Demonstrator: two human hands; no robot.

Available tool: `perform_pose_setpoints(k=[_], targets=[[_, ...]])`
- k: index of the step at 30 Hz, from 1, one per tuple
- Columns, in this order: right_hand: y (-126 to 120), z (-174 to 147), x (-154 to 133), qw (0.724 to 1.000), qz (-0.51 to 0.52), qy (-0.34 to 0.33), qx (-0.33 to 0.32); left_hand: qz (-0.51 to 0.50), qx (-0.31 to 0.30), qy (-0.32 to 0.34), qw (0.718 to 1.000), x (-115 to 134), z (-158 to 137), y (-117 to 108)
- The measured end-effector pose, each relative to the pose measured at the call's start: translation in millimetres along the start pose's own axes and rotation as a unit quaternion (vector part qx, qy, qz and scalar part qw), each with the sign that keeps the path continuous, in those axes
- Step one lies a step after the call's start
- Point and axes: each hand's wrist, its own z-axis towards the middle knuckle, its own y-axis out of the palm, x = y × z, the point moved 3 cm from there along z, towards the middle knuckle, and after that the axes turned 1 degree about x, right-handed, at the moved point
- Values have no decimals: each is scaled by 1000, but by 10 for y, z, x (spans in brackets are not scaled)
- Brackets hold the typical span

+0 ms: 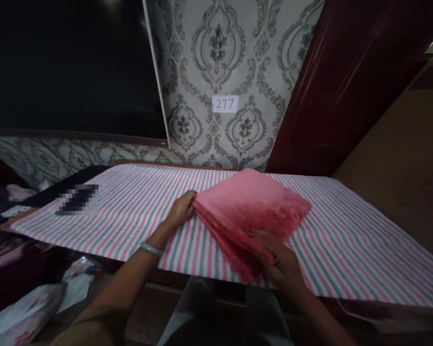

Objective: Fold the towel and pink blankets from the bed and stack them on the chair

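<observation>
A pink-red plush cloth [252, 202], folded in layers, lies at an angle on the table, its near corner close to the front edge. My left hand [183, 206] is closed on the cloth's left corner; a pale bangle circles that wrist. At the near right, my right hand [276, 254] grips the folded edge, with the fingers on top of it and the thumb side partly hidden. Between my hands the edge shows two layers slightly apart. Beneath everything is a striped tablecloth [137, 192] in pink, grey and white.
A dark television screen [72, 67] stands at the back left. A blurred-out dark item [77, 199] lies on the table's left part. A paper marked 277 [225, 104] is on the patterned wall. At lower left are plastic bags [29, 312]; a dark red panel [320, 86] rises behind right.
</observation>
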Motion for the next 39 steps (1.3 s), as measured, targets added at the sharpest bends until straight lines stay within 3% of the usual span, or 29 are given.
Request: perform_pose_setpoints(k=[3, 5, 7, 10, 13, 17, 20, 23, 24, 25, 27, 29, 30, 31, 33, 35, 39], targets=[[165, -122, -20, 991, -68, -112, -21, 22, 4, -35, 999, -62, -22, 25], [260, -199, -4, 983, -112, -145, -25, 36, 27, -33, 998, -57, -51, -5], [312, -243, 25, 978, -144, -148, -26, 63, 30, 11, 998, -19, -72, -35], [327, -254, 39, 970, -171, -172, -17, 96, -15, 101, 990, 10, -84, -17], [327, -253, -3, 958, -191, -214, -10, 80, -25, 116, 990, -54, -76, 19], [313, -318, -98, 957, -220, -187, -32, 55, -24, 90, 994, -64, -83, 7], [196, -392, -126, 965, -193, -173, -34, 52, 11, 83, 995, 130, -166, -68], [-116, -352, 60, 984, -137, -94, 65, -45, 105, 0, 993, 376, -368, -110], [-261, -306, 191, 985, -119, -37, 119, -114, 146, -70, 980, 426, -460, -99], [-415, -249, 347, 980, -99, 24, 173, -200, 184, -158, 949, 456, -564, -65], [-721, -106, 693, 955, -58, 135, 258, -387, 216, -325, 836, 511, -764, 73], [-985, 78, 1022, 932, -26, 211, 293, -532, 194, -423, 708, 610, -893, 235], [-1089, 178, 1172, 924, -17, 252, 288, -577, 168, -448, 661, 671, -924, 303], [-1171, 276, 1307, 916, -12, 297, 270, -603, 143, -465, 633, 730, -939, 357], [-1273, 454, 1513, 902, -8, 368, 225, -613, 108, -477, 621, 831, -935, 430], [-1306, 598, 1640, 896, -5, 401, 192, -601, 101, -463, 643, 910, -900, 470], [-1242, 785, 1743, 905, 21, 400, 141, -578, 121, -419, 690, 1048, -784, 528]])
